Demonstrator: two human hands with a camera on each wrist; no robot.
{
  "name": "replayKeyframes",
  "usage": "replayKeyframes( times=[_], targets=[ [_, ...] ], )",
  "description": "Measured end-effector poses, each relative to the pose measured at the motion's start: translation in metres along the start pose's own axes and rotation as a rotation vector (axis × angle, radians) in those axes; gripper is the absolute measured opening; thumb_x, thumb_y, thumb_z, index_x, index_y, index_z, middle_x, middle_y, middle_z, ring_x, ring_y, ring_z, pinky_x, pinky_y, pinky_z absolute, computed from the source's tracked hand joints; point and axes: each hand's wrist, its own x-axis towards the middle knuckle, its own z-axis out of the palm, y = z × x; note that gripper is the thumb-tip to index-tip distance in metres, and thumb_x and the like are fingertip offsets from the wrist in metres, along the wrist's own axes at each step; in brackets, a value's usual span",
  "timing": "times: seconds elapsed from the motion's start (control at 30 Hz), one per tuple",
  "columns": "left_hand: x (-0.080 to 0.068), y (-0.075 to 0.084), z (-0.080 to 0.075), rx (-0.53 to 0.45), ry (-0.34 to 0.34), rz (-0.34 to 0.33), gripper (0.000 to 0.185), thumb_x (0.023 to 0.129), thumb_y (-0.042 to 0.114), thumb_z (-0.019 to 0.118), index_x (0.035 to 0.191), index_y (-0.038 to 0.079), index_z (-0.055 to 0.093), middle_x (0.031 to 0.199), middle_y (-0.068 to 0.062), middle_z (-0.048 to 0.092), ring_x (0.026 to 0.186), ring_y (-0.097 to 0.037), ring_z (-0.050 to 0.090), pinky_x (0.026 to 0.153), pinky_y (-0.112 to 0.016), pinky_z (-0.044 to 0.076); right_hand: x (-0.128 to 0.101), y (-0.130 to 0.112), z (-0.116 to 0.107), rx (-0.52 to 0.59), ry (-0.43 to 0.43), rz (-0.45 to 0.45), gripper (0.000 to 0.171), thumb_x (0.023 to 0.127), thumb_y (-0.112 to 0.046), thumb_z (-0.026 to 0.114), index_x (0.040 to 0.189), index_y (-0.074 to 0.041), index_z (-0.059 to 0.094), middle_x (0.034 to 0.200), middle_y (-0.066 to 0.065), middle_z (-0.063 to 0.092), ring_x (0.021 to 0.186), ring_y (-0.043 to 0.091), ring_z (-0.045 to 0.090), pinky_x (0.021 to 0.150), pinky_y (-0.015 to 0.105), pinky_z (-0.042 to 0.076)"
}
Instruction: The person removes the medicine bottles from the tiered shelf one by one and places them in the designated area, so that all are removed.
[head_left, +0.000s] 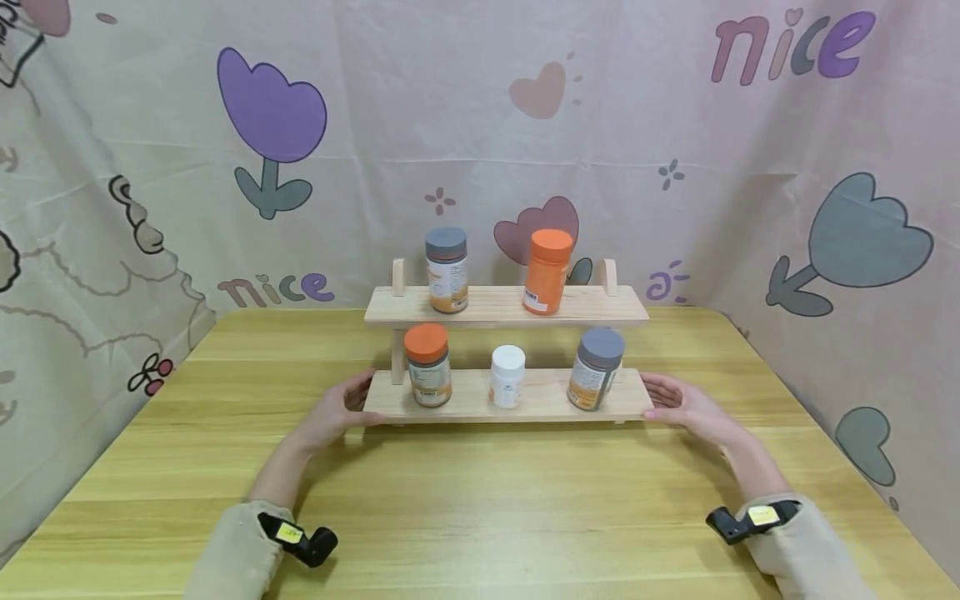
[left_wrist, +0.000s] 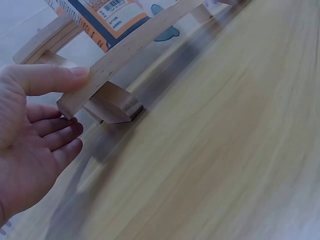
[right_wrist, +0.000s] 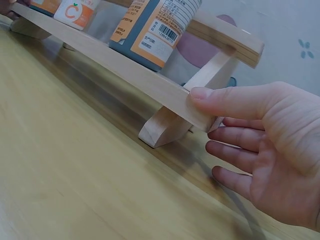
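Observation:
A two-tier wooden rack (head_left: pixel 540 400) stands on the table. Its upper shelf carries a grey-lidded jar (head_left: pixel 446 269) and an orange bottle (head_left: pixel 547 271). On the lower shelf stand an orange-lidded jar (head_left: pixel 427 364), a small white bottle (head_left: pixel 507 376) and another grey-lidded jar (head_left: pixel 596 367). My left hand (head_left: pixel 358 398) is at the lower board's left end (left_wrist: pixel 80 97), thumb on its edge and fingers straight below. My right hand (head_left: pixel 660 400) mirrors it at the right end (right_wrist: pixel 195 112), thumb on the board and fingers stretched out beneath.
The wooden table (head_left: pixel 480 500) stretches bare in front of the rack. A printed cloth backdrop (head_left: pixel 150 167) hangs close behind and along both sides. The rack rests on small wooden feet (left_wrist: pixel 117 105) (right_wrist: pixel 162 132).

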Motion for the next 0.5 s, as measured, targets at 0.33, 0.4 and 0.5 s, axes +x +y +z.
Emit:
replayKeyframes(
  times=[0.33, 0.4, 0.5],
  targets=[
    [-0.015, -0.001, -0.023, 0.048, 0.005, -0.047, 0.084, 0.080, 0.002, 0.067, 0.140, -0.017, 0.011, 0.144, -0.037, 0.014, 0.132, -0.048, 0.018, 0.107, -0.051, 0.017, 0.014, -0.004, 0.018, 0.013, -0.048, -0.027, 0.072, 0.083, -0.007, 0.066, 0.138, 0.014, 0.025, 0.140, 0.032, 0.029, 0.129, 0.045, 0.029, 0.097, 0.014, 0.033],
    [-0.018, -0.002, -0.027, 0.059, 0.005, -0.055, 0.085, 0.080, 0.002, 0.067, 0.140, -0.016, 0.011, 0.144, -0.036, 0.014, 0.132, -0.048, 0.018, 0.106, -0.051, 0.017, 0.016, -0.005, 0.022, 0.014, -0.056, -0.033, 0.072, 0.083, -0.007, 0.066, 0.138, 0.014, 0.025, 0.140, 0.032, 0.030, 0.128, 0.045, 0.029, 0.097, 0.015, 0.034],
    [-0.022, -0.002, -0.032, 0.084, 0.013, -0.054, 0.084, 0.080, 0.002, 0.067, 0.140, -0.016, 0.012, 0.144, -0.036, 0.014, 0.132, -0.048, 0.019, 0.105, -0.051, 0.018, 0.018, -0.006, 0.027, 0.016, -0.064, -0.038, 0.071, 0.083, -0.007, 0.066, 0.138, 0.013, 0.026, 0.140, 0.031, 0.031, 0.128, 0.045, 0.030, 0.099, 0.018, 0.034]
  ],
)
